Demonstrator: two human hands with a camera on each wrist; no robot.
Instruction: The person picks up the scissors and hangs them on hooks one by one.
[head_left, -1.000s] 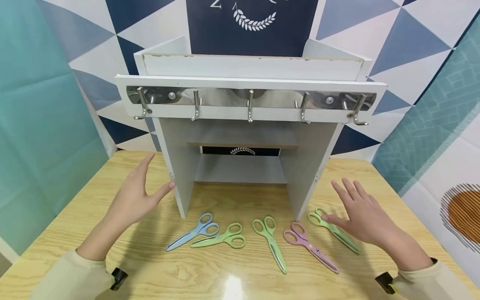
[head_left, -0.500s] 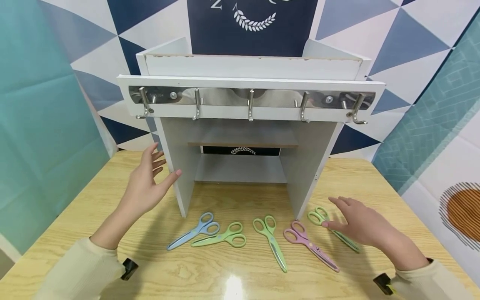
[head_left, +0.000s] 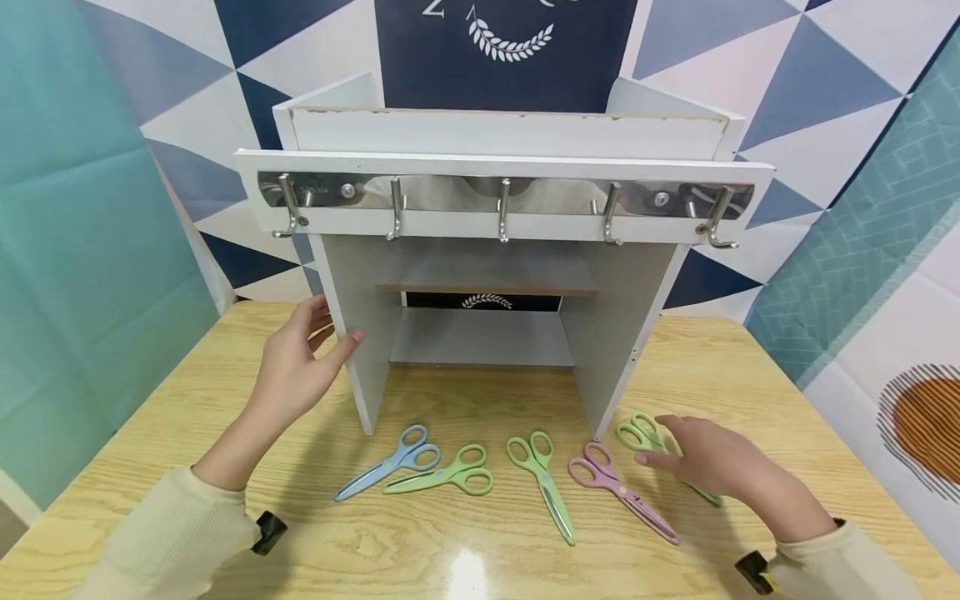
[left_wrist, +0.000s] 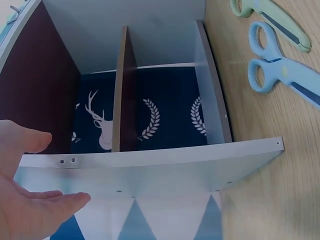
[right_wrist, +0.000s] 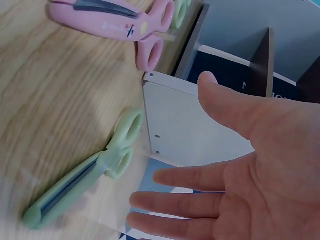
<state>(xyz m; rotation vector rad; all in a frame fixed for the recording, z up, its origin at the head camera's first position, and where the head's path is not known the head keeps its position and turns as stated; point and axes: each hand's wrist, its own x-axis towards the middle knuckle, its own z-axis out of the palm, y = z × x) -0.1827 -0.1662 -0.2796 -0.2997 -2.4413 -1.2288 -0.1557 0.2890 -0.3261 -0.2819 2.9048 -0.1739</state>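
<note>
A white shelf unit (head_left: pixel 480 337) with a row of metal hooks stands on the wooden table. My left hand (head_left: pixel 288 367) is at its left side panel (left_wrist: pixel 150 159), thumb on the inner side and fingers outside; the left wrist view shows a gap between them and the panel. My right hand (head_left: pixel 716 462) hovers palm down above a pair of green scissors (right_wrist: pixel 82 172), partly hiding them in the head view, fingers extended and holding nothing. Left of it lie pink scissors (head_left: pixel 622 492), green scissors (head_left: pixel 542 483), more green scissors (head_left: pixel 442 477) and blue scissors (head_left: pixel 390 465).
The hook rail (head_left: pixel 502 200) juts out at the front of the unit, above the scissors. Two inner shelves (head_left: pixel 480 337) span the side panels. Patterned cloth (head_left: pixel 787 108) hangs behind, and teal cloth (head_left: pixel 90 250) borders the table on the left.
My left hand has moved right and inward to the left side panel. My right hand has come lower and slightly left over the rightmost green scissors. Scissors and unit stay put.
</note>
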